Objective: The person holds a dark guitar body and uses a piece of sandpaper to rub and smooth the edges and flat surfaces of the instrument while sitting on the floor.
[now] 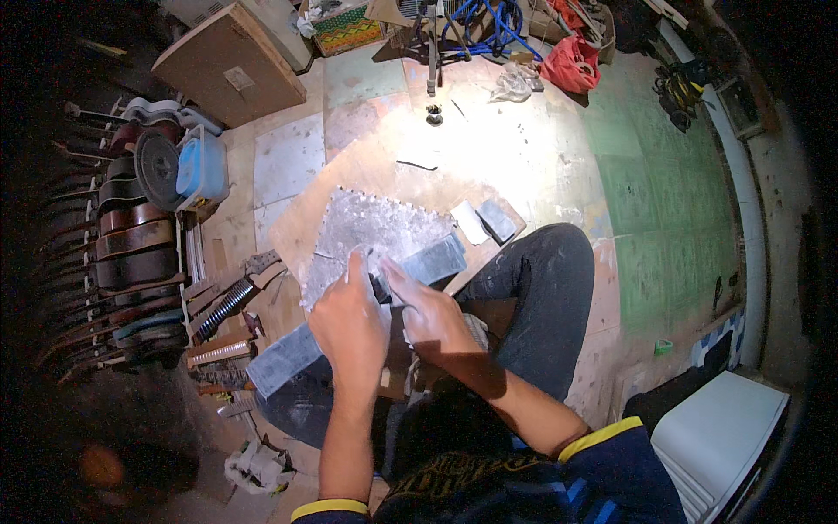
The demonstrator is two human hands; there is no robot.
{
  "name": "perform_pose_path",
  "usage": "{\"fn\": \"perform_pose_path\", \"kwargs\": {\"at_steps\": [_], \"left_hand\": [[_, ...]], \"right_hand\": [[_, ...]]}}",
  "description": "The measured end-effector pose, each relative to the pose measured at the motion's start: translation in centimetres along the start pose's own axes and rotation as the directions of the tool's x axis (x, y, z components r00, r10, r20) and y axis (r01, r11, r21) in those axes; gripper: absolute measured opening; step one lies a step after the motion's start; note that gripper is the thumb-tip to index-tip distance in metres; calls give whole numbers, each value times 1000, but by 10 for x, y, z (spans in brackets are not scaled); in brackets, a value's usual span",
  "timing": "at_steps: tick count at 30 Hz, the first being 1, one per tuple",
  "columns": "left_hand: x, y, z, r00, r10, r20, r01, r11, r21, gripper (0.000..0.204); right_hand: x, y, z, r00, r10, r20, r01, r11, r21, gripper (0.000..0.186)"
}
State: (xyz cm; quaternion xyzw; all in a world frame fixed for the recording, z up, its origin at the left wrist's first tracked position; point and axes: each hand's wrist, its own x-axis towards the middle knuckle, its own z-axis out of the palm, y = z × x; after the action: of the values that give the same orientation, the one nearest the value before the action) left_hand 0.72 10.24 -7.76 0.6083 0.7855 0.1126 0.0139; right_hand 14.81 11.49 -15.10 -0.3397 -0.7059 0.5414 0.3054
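My left hand [352, 319] is closed, with its index finger pointing forward along a small piece hidden under the fingers. My right hand [428, 307], dusted white, presses its fingers against the same spot from the right. A bit of something dark shows between the two hands, too covered to name. Below them a long, flat blue-grey bar [439, 258] lies slantwise across my lap, its other end past my left wrist. Just beyond my fingers rests a grey, dusty sheet [371, 223] with small bumps along its rim, lying on a brown board [301, 214].
A small dark block [497, 220] and white paper [470, 222] lie right of the sheet. At left are a blue plastic tub [199, 170], a coil-spring-handled tool [229, 306], a hammer [237, 409] and a rack of dark curved items. A red bag [572, 65] sits far right.
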Motion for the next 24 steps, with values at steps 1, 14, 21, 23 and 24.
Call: {"fn": "perform_pose_path", "kwargs": {"at_steps": [1,14,21,23,24], "left_hand": [[2,0,0,1000,-6,0,6,1000,7,51],[6,-4,0,999,32,-3,-31,999,32,51],[4,-4,4,998,55,-40,-55,998,-2,51],[4,-6,6,998,48,-44,-48,999,2,53],[6,-9,7,998,39,-47,-39,999,6,55]], "right_hand": [[5,4,-1,1000,-22,15,23,999,-45,70],[-22,-23,0,988,138,-64,-152,906,-394,76],[-33,-21,2,983,161,-91,-184,898,-400,74],[-14,-25,-3,990,130,-64,-144,857,-495,74],[-3,-28,-5,991,125,-54,-134,832,-538,75]]}}
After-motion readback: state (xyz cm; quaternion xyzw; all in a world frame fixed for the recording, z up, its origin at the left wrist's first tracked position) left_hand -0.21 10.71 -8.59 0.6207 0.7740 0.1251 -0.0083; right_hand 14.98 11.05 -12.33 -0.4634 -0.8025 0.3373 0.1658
